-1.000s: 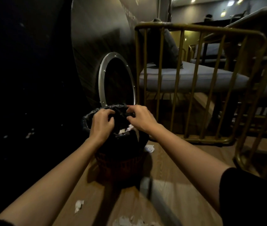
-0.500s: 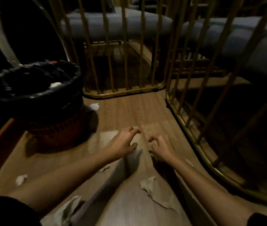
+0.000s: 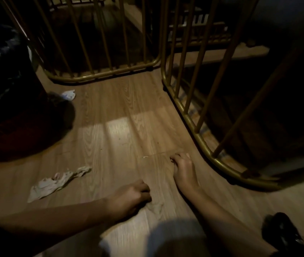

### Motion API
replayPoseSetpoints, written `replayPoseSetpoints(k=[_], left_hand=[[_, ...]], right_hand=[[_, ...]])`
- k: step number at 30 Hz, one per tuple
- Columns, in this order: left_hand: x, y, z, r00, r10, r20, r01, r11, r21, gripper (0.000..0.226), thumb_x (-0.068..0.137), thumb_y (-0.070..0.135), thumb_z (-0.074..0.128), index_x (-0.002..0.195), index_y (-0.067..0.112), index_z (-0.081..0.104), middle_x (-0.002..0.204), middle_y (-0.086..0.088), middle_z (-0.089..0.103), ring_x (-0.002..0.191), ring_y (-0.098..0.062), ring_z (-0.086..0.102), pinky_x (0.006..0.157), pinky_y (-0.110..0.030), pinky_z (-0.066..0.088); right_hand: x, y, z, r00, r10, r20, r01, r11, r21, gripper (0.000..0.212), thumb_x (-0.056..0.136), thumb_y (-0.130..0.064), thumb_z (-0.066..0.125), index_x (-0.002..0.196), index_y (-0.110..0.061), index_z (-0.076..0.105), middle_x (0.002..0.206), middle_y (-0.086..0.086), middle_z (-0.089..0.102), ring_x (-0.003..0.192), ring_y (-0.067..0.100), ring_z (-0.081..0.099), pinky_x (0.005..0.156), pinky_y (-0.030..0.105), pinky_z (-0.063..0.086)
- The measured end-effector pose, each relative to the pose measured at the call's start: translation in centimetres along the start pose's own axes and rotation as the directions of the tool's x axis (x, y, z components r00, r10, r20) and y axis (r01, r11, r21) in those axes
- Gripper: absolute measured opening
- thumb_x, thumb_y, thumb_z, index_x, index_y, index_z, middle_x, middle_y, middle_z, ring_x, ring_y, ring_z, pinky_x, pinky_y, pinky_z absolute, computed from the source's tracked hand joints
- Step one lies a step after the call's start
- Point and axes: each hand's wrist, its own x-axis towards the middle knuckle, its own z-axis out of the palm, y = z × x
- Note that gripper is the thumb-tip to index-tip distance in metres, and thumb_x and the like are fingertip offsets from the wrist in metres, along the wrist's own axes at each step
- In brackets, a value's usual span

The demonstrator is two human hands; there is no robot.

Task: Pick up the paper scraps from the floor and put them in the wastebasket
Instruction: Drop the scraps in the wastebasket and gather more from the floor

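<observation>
Pretty dim shot, looking down at a wood-plank floor point(image 3: 121, 112). Left hand point(image 3: 129, 196) low in the lower middle of the frame, fingers curled into a loose fist, knuckles down near the boards; right beside it a pale crumpled scrap point(image 3: 155, 207) on the floor, touching or nearly touching the fingertips, can't tell if actually gripped. Right hand point(image 3: 183, 167) a bit higher and to the right, fingers bent under, tips pressed to the floor; something tiny and pale at the fingertips, too small to say if pinched.

Long twisted paper scrap point(image 3: 58, 181) lying flat at lower left, well apart from both hands. Smaller white scrap point(image 3: 68, 94) at upper left, just beside the wastebasket point(image 3: 8, 75), which sits dark at the left edge with a black liner bag. Tiny white fleck point(image 3: 145, 156) on the boards left of the right hand.

Gold metal railings point(image 3: 184, 112) curving along the top and right side. Dark shoe point(image 3: 281, 236) poking in at lower right.
</observation>
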Motion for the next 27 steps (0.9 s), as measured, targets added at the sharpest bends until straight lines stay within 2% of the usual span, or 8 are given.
replayPoseSetpoints(k=[2,6,9,12,16,19,21,27], left_hand=[[-1.0,-1.1,-0.5,0.997,-0.059,-0.052,0.057,0.997,-0.045,0.028,0.086,0.022,0.046,0.102,0.017,0.068,0.106,-0.006,0.066,0.099,-0.017,0.058,0.085,-0.026,0.048],[-3.4,-3.7,-3.7,0.96,-0.233,-0.156,0.229,0.972,-0.045,0.031,0.089,0.025,0.047,0.112,0.014,0.065,0.113,-0.004,0.06,0.103,-0.015,0.056,0.085,-0.013,0.039],[-6.5,-6.5,-3.9,0.901,-0.37,-0.228,0.378,0.926,-0.012,0.017,0.088,0.018,0.058,0.104,0.02,0.063,0.105,0.007,0.054,0.098,-0.02,0.057,0.086,-0.03,0.051],[-10.2,-7.9,-3.3,0.808,-0.517,-0.283,0.525,0.85,-0.053,0.012,0.081,0.031,0.064,0.092,0.036,0.061,0.096,0.018,0.056,0.098,-0.025,0.057,0.088,-0.05,0.049],[-13.9,-8.1,-1.7,0.574,-0.794,-0.201,0.778,0.605,-0.167,0.034,0.07,0.034,0.068,0.1,0.018,0.069,0.135,-0.017,0.053,0.122,-0.035,0.049,0.099,-0.039,0.042],[-15.5,-7.3,-0.7,0.508,-0.831,-0.227,0.79,0.554,-0.263,0.005,0.073,0.009,0.068,0.078,0.008,0.07,0.098,-0.021,0.069,0.095,-0.038,0.063,0.078,-0.034,0.048],[-16.3,-6.9,-0.5,0.453,-0.844,-0.286,0.799,0.527,-0.29,0.007,0.071,-0.001,0.067,0.068,0.006,0.069,0.076,-0.016,0.069,0.075,-0.034,0.064,0.064,-0.028,0.041],[-20.9,-6.5,-1.5,0.259,-0.901,-0.348,0.812,0.399,-0.427,0.012,0.075,-0.001,0.062,0.083,0.005,0.068,0.088,-0.014,0.068,0.085,-0.029,0.062,0.074,-0.036,0.052]], right_hand=[[1.1,-1.6,0.5,0.999,-0.038,0.03,0.035,0.996,0.082,0.027,0.078,0.013,0.058,0.096,-0.003,0.071,0.092,0.015,0.07,0.089,0.027,0.059,0.074,0.017,0.038],[2.8,-5.2,2.8,0.982,-0.161,0.103,0.146,0.98,0.139,0.015,0.085,0.0,0.059,0.095,-0.004,0.069,0.091,0.013,0.071,0.088,0.027,0.059,0.08,0.024,0.04],[2.4,-6.1,4.5,0.969,-0.193,0.151,0.185,0.981,0.062,0.014,0.083,0.008,0.058,0.089,0.001,0.07,0.09,0.015,0.068,0.087,0.03,0.058,0.073,0.037,0.051],[0.9,-6.1,5.1,0.964,-0.233,0.128,0.231,0.972,0.028,0.021,0.068,0.021,0.061,0.074,0.002,0.067,0.076,0.014,0.063,0.073,0.029,0.056,0.052,0.032,0.049],[0.3,-7.1,5.5,0.955,-0.263,0.137,0.255,0.964,0.069,0.022,0.066,0.022,0.061,0.07,0.0,0.063,0.071,0.014,0.059,0.07,0.03,0.055,0.052,0.035,0.049],[0.9,-10.6,6.9,0.929,-0.291,0.227,0.267,0.955,0.133,0.019,0.071,0.018,0.062,0.074,0.0,0.067,0.075,0.015,0.062,0.076,0.029,0.059,0.061,0.031,0.048],[1.1,-14.1,8.2,0.898,-0.347,0.271,0.295,0.931,0.215,0.014,0.076,0.012,0.06,0.078,0.0,0.068,0.081,0.016,0.064,0.082,0.03,0.059,0.068,0.031,0.046],[2.5,-23.8,10.4,0.835,-0.449,0.317,0.348,0.879,0.326,0.017,0.084,0.002,0.054,0.087,-0.006,0.068,0.092,0.013,0.068,0.09,0.023,0.059,0.082,0.034,0.049]])
